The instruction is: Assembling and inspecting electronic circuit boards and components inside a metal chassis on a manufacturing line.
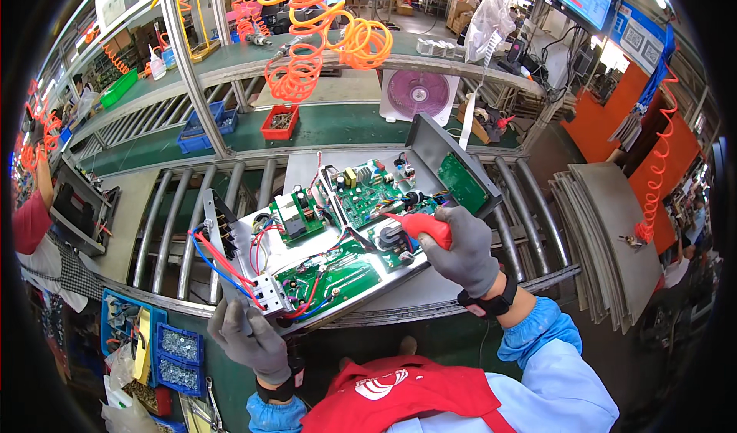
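Observation:
An open metal chassis (361, 299) with green circuit boards (368, 191), coloured wires and a white circuit breaker (269, 293) lies across the roller conveyor in front of me. My right hand (464, 252), in a grey glove, is closed around a red tapered tool (424, 228); its kind is unclear. The tool's thin tip points left over the boards, beside a dark round component (391, 238). At the near left corner, my gloved left hand (252, 341) is closed around the chassis edge, close to the breaker. Its fingertips are partly hidden.
Metal rollers (173, 233) run to both sides. Blue bins of screws (180, 345) stand at lower left, near a co-worker's arm (44, 180). Flat panels (606, 233) lean at right. Beyond the conveyor are a red bin (279, 122), a fan (418, 95) and hanging orange coiled hoses (361, 41).

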Motion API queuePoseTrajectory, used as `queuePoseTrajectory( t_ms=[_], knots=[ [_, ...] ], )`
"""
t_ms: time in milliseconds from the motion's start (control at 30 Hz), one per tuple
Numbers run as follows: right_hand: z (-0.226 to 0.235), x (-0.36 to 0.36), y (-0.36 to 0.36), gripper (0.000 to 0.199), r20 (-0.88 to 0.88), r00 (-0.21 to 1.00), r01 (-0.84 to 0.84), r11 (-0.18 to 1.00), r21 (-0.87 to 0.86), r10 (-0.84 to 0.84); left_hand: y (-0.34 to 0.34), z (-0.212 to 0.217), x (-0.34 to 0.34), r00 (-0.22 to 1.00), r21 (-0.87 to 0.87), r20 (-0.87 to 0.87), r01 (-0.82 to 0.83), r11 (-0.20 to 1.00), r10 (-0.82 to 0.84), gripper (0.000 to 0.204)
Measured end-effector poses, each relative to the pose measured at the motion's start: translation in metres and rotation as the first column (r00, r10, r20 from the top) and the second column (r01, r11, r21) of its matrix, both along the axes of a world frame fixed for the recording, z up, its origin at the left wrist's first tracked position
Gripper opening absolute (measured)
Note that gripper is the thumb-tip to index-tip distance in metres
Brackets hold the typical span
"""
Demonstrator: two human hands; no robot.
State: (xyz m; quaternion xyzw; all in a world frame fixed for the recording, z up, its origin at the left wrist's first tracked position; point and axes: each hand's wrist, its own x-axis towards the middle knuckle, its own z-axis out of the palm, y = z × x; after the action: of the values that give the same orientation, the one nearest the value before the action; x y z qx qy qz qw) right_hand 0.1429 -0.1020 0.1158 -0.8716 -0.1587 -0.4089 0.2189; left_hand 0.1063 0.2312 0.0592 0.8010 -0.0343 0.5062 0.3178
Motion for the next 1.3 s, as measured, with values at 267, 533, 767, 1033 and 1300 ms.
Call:
queuePoseTrajectory(
  t_ms=[267,533,767,1033,1300],
  knots=[
    [0.001,-0.001,-0.004,0.035,0.011,1.0,-0.005,0.999,0.037,0.005,0.001,-0.001,0.0,0.999,0.019,-0.002,-0.035,0.999,0.035,0.026],
    [0.002,0.0,-0.006,0.036,0.017,1.0,-0.006,1.0,0.025,0.006,0.001,0.0,0.0,0.998,0.03,-0.015,-0.061,0.998,0.061,0.023],
    [0.005,0.001,-0.003,0.035,0.019,0.999,-0.046,0.998,0.049,0.045,-0.001,0.001,0.001,0.999,0.013,0.005,-0.043,0.999,0.043,0.023],
    [0.007,0.002,-0.003,0.034,0.008,0.999,-0.033,0.999,0.0,0.033,0.0,0.0,0.0,0.999,0.018,0.0,-0.042,0.999,0.042,0.024],
    [0.003,0.001,-0.011,0.035,0.021,0.999,-0.028,0.999,0.027,0.027,-0.001,-0.001,0.0,0.999,-0.004,0.004,-0.05,0.999,0.05,0.025]
  ],
)
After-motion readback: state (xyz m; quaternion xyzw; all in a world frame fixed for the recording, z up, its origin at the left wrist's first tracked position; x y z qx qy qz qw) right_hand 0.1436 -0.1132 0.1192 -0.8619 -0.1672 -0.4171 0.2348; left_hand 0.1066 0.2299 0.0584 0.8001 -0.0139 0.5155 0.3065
